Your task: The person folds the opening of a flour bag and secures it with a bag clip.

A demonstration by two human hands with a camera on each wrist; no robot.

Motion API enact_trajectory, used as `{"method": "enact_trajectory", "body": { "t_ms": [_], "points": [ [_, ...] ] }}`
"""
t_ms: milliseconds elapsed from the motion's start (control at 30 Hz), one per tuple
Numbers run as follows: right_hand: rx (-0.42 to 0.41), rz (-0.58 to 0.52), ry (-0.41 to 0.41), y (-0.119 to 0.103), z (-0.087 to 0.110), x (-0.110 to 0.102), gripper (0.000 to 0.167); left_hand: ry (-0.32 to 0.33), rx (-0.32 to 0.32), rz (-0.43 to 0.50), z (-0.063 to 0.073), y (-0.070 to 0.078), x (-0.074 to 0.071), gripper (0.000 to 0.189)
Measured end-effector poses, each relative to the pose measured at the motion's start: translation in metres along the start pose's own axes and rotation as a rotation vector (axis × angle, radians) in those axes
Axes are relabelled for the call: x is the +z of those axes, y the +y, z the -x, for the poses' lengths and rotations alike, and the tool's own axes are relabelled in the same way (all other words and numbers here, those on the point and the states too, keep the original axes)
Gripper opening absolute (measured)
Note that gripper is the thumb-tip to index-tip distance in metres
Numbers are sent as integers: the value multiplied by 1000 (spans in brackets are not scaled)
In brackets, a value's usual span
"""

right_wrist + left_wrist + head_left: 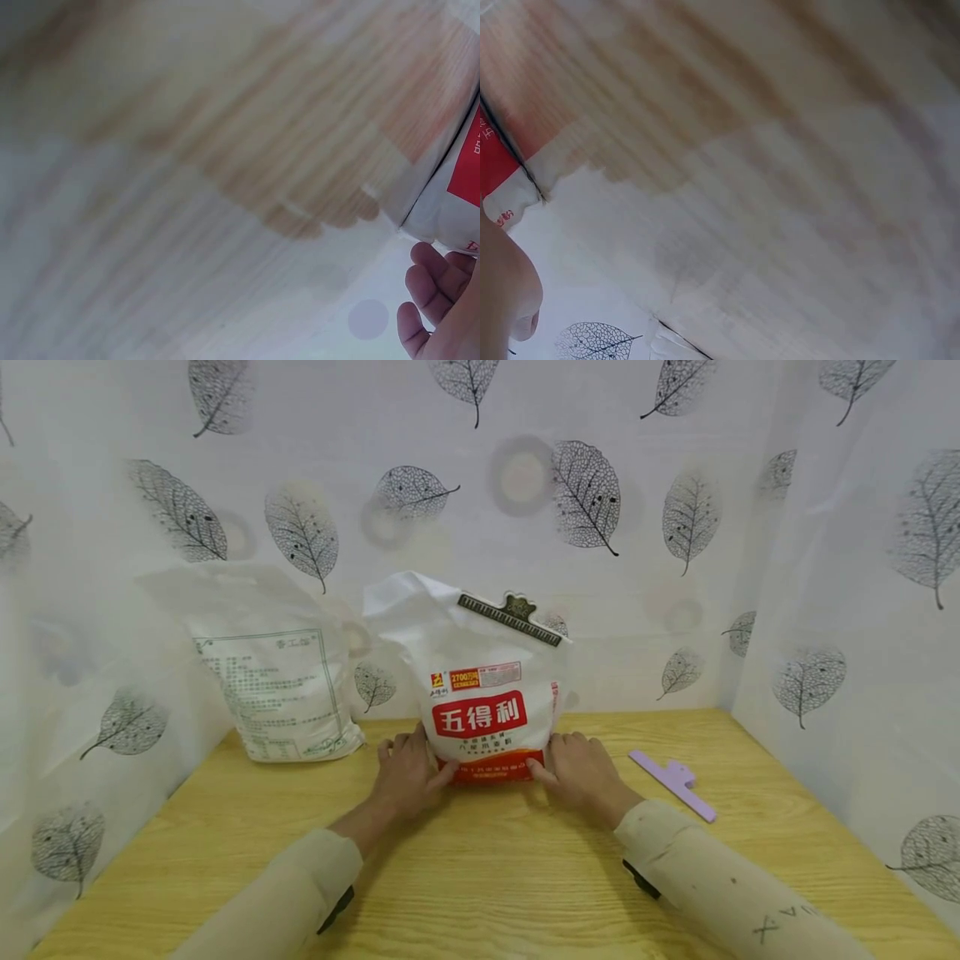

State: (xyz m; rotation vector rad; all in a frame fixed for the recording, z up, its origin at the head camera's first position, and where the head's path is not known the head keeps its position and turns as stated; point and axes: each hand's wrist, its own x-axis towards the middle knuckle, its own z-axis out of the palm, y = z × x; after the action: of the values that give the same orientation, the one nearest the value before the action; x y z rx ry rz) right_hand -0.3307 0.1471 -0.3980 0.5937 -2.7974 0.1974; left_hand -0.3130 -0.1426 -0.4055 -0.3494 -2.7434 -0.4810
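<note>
A white flour bag (487,693) with red labels stands on the table, leaning slightly. Across its upper right edge sits a dark bag clip (512,617). At the bag's lower left corner my left hand (408,772) grips it, thumb on the front and fingers round the side. My right hand (585,772) holds the lower right corner the same way. The left wrist view catches only part of the left hand (510,289) beside the bag's red print (496,161). In the right wrist view, curled fingers (431,289) show below the bag (442,214).
A second white bag (273,693) with green print stands at the back left. To the right of my right hand lies a lilac bag clip (675,783) on the wooden table (480,877). Leaf-patterned sheeting (465,527) encloses the back and sides.
</note>
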Motion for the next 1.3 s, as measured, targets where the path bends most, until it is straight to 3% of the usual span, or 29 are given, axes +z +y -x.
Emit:
{"method": "enact_trajectory", "body": {
  "t_ms": [500,1300],
  "points": [
    [10,60,-27,0,-2,5,61,-27,-56,-51,-8,-3,6,83],
    [40,75,-49,-1,-13,7,55,-25,-67,-85,-16,-3,7,69]
  ]
}}
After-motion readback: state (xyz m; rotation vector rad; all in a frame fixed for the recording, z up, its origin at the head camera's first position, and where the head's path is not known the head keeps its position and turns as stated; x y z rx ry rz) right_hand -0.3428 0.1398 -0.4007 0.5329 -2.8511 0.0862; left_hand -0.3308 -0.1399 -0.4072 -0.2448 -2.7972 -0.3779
